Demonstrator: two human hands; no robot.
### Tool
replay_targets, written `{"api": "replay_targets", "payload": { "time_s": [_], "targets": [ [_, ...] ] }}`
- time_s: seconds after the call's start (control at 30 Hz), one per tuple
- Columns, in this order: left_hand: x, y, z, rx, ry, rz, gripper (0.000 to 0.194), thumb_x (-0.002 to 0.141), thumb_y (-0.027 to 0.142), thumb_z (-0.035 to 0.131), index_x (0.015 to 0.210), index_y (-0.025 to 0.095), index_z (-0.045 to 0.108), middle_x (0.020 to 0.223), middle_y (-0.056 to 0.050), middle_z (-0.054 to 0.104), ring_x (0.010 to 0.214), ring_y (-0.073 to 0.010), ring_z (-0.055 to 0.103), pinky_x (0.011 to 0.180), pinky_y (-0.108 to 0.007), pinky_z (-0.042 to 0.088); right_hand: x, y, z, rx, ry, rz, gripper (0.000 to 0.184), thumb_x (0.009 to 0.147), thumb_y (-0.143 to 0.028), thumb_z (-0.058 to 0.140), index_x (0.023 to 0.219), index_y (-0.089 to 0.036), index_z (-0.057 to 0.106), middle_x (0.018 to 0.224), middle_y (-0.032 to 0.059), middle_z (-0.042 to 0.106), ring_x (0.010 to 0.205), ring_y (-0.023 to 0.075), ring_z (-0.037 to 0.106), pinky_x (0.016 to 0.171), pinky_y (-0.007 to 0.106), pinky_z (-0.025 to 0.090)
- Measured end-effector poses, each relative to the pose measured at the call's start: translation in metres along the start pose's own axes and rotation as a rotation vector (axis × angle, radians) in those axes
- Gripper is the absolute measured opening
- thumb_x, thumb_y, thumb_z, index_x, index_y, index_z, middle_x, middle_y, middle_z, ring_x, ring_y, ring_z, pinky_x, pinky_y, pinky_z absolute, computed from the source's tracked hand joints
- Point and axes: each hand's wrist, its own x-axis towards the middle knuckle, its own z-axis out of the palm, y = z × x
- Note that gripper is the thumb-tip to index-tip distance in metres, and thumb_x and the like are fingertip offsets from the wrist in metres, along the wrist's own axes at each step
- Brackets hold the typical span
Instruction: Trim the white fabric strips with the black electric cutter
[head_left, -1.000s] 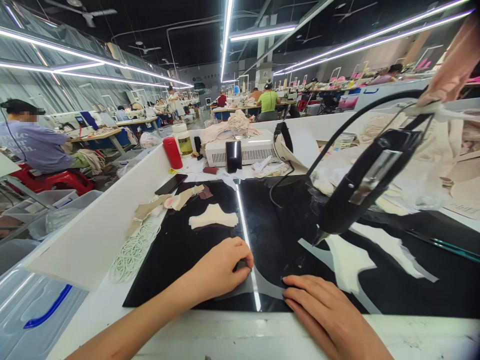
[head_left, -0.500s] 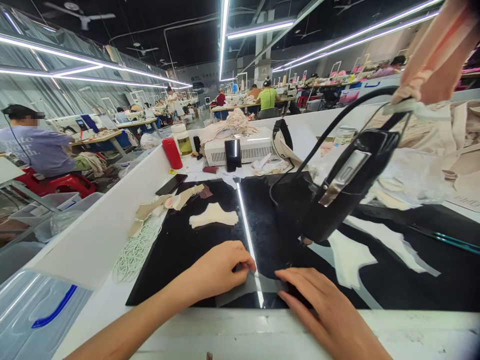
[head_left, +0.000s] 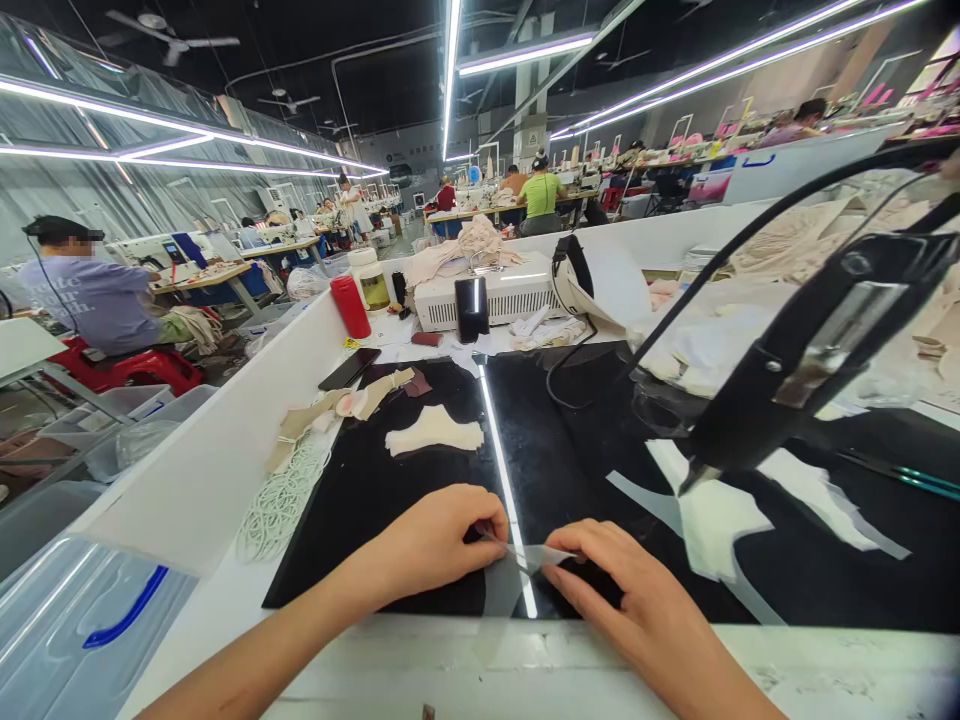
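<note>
A sheer, translucent piece of fabric or film (head_left: 536, 556) stretches between my two hands, low over the glossy black board (head_left: 577, 480). My left hand (head_left: 442, 535) is closed in a pinch on its left end, and my right hand (head_left: 630, 585) pinches the right end between thumb and fingers. Part of the piece droops below my left hand. Left of centre lies a small stack of cream cut fabric pieces (head_left: 435, 432). Right of my hands, more white cut pieces (head_left: 720, 515) rest over translucent strips (head_left: 645, 497).
A black corded handheld tool (head_left: 795, 370) with a silver plate hangs over the right side. Pale looped cord (head_left: 281, 500) and fabric scraps lie left. Behind stand a white machine (head_left: 517, 300), a phone (head_left: 472, 310) and a red container (head_left: 350, 307). Scissors or tweezers-like teal tool (head_left: 911, 475) lies far right.
Both hands have lifted the translucent piece off the board and now hold it pinched between them. The hanging black tool has swung to the right, away from my hands.
</note>
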Motion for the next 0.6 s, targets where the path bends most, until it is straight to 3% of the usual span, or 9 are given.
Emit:
{"api": "replay_targets", "payload": {
  "time_s": [0.27,0.4,0.6],
  "targets": [
    [0.001,0.001,-0.001,-0.098,-0.02,-0.071,0.011,0.09,0.012,0.082,0.087,0.021,0.076,0.089,0.004,0.072,0.085,-0.0156,0.063,0.08,-0.025,0.045,0.009,-0.011,-0.002,0.128,-0.103,0.311,0.03,0.098,-0.06,0.07,0.104,-0.033,0.082,0.089,-0.0007,0.076,0.08,0.0205,0.07,0.067,0.028,0.054],
    [-0.002,-0.001,-0.004,-0.166,-0.01,-0.11,0.005,0.091,0.021,0.081,0.086,0.021,0.078,0.088,0.003,0.074,0.082,-0.0157,0.063,0.076,-0.025,0.046,0.008,-0.021,-0.003,0.129,0.002,0.346,0.03,0.1,-0.053,0.064,0.09,-0.031,0.081,0.078,-0.0012,0.071,0.073,0.0195,0.065,0.064,0.029,0.046],
    [-0.005,-0.01,-0.006,-0.222,0.046,-0.145,0.016,0.096,0.034,0.075,0.092,0.021,0.084,0.092,0.0,0.078,0.08,-0.0163,0.063,0.075,-0.027,0.047,0.002,-0.025,0.0,0.141,0.126,0.348,0.028,0.098,-0.052,0.066,0.094,-0.033,0.086,0.074,-0.0016,0.07,0.071,0.0196,0.064,0.065,0.029,0.049]
  ]
}}
